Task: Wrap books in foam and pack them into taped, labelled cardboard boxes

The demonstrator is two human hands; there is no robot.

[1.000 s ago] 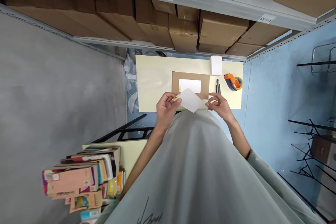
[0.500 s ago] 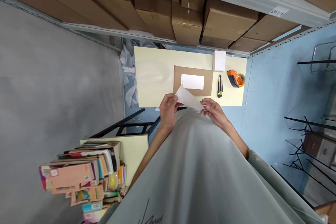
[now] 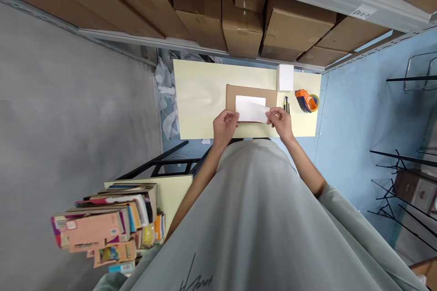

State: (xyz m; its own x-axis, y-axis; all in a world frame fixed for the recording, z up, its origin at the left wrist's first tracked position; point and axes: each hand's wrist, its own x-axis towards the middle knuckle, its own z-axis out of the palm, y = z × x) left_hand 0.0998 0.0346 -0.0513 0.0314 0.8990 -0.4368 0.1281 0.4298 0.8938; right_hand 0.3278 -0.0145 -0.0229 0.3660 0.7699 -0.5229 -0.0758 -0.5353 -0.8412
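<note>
My left hand (image 3: 224, 126) pinches the left end of a white label (image 3: 252, 113). Its right end is between the closed fingers of my right hand (image 3: 280, 122). The label is stretched between both hands, over the near side of a flat brown cardboard box (image 3: 231, 92). Another white label (image 3: 251, 99) lies on the box top, and the held one covers its lower part. I cannot tell whether the two touch. Right of the box lies a black and yellow utility knife (image 3: 286, 103), partly hidden behind my right hand.
An orange and blue tape dispenser (image 3: 306, 101) and a white stack (image 3: 285, 77) sit on the right of the cream table (image 3: 201, 100). Cardboard boxes (image 3: 242, 32) fill the shelf beyond. Piled books (image 3: 99, 227) stand at lower left.
My right hand has come from beside the label to grip its right end. Both hands have raised and levelled the label, moving it forward over the box.
</note>
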